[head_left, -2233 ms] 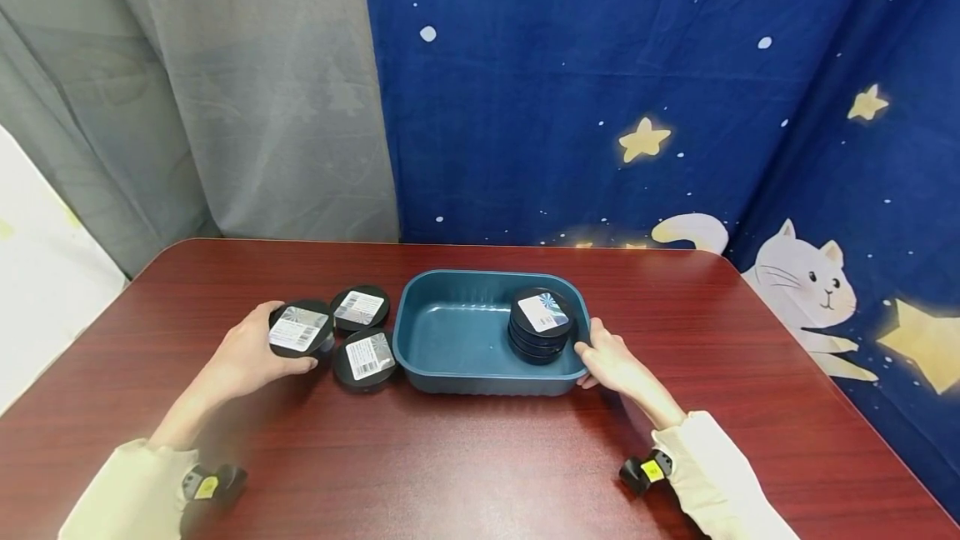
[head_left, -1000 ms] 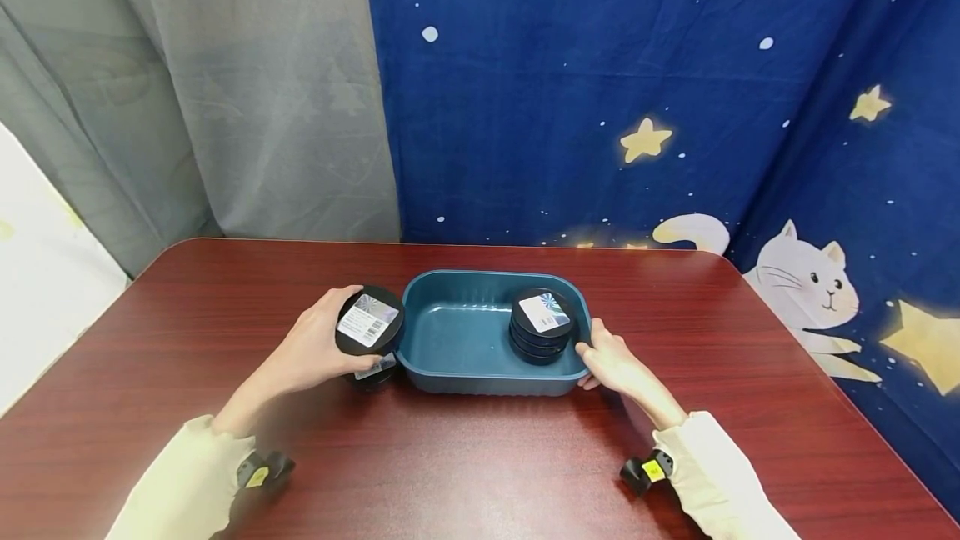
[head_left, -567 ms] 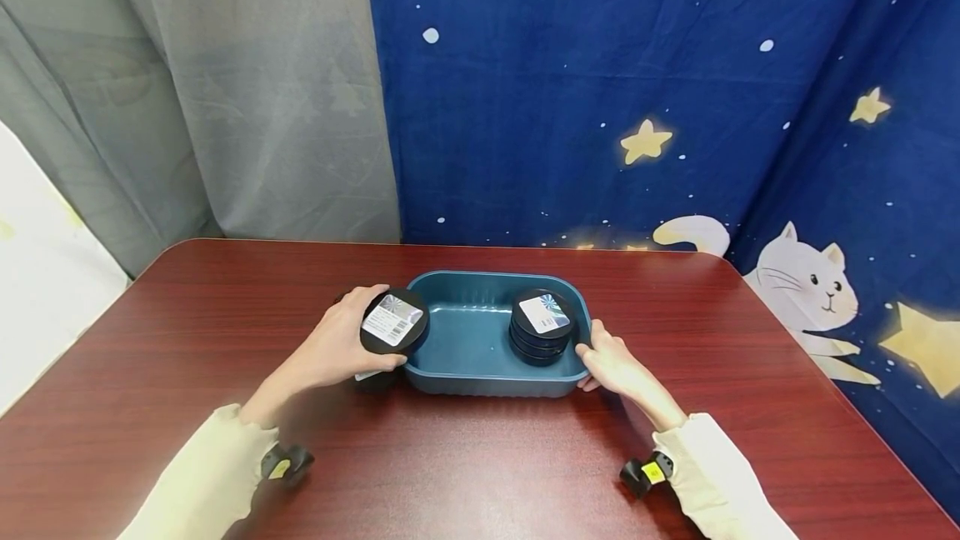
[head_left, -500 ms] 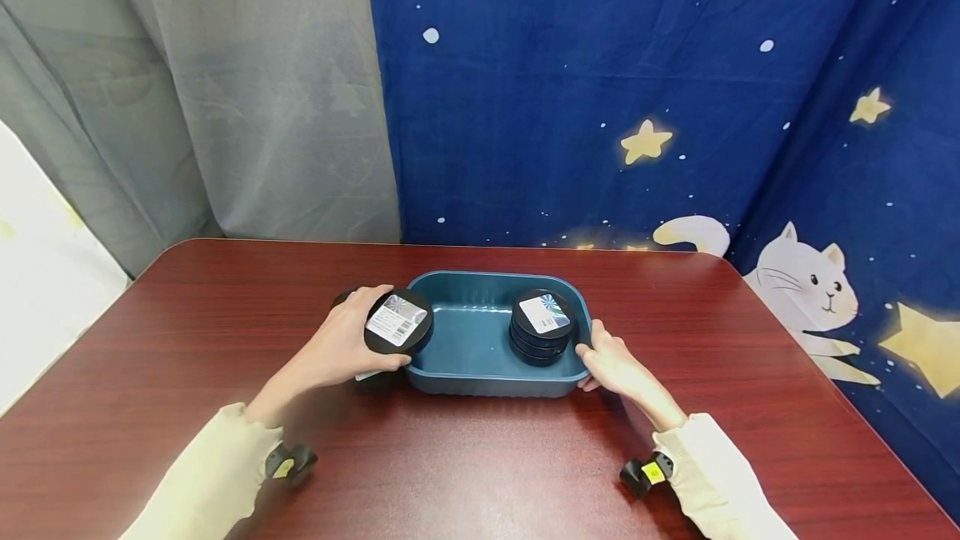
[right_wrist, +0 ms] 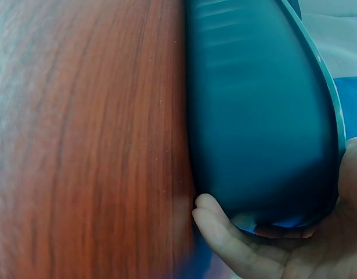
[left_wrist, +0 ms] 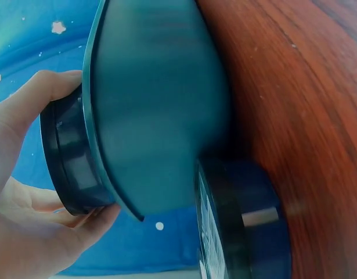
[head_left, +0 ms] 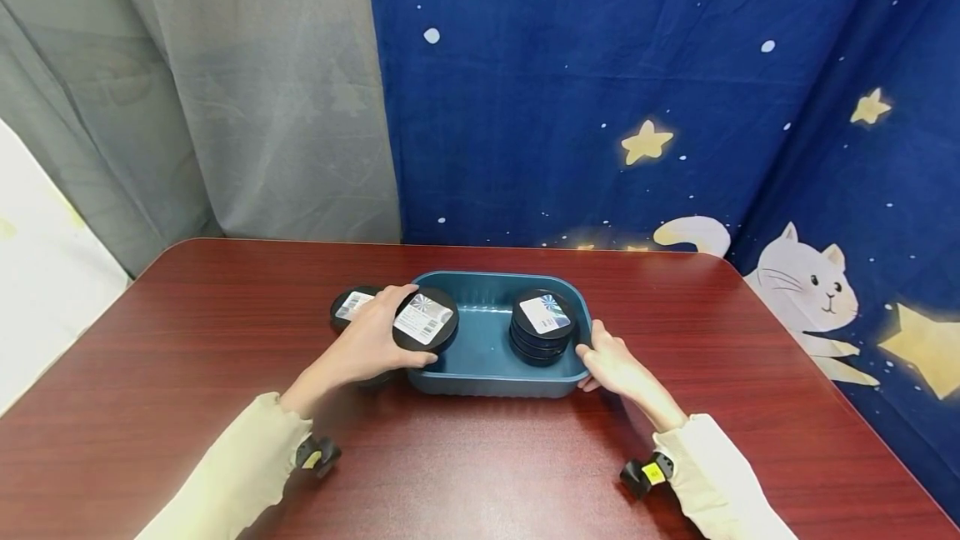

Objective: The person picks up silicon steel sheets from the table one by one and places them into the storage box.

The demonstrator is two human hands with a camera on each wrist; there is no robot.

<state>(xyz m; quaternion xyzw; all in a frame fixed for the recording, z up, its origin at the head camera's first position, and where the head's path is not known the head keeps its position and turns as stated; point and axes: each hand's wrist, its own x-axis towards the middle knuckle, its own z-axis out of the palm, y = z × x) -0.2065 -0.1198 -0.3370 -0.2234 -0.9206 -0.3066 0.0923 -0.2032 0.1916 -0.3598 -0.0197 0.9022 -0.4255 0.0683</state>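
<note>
My left hand (head_left: 367, 344) grips a round black tub (head_left: 427, 319) with a white barcode label on its top, holding it over the left end of a teal plastic bin (head_left: 487, 386). The left wrist view shows thumb and fingers on opposite sides of the tub (left_wrist: 74, 154), beside the bin's rim. My right hand (head_left: 611, 359) holds the bin's right end, thumb at the rim; in the right wrist view its fingers (right_wrist: 219, 226) curl round the bin's wall (right_wrist: 265, 116). Inside the bin, at the right, stands a stack of black tubs (head_left: 540, 332), the top one labelled.
Left of the bin, a labelled black tub (head_left: 349, 304) lies on the reddish-brown table (head_left: 480, 457). A second one (head_left: 375, 379) is mostly hidden beneath my left hand. A grey curtain (head_left: 262, 107) and a blue star-patterned curtain (head_left: 525, 107) hang behind the table.
My left hand has carried the black tub rightward, from left of the other loose tubs to above the bin's left end. The right hand and the stack stay where they were.
</note>
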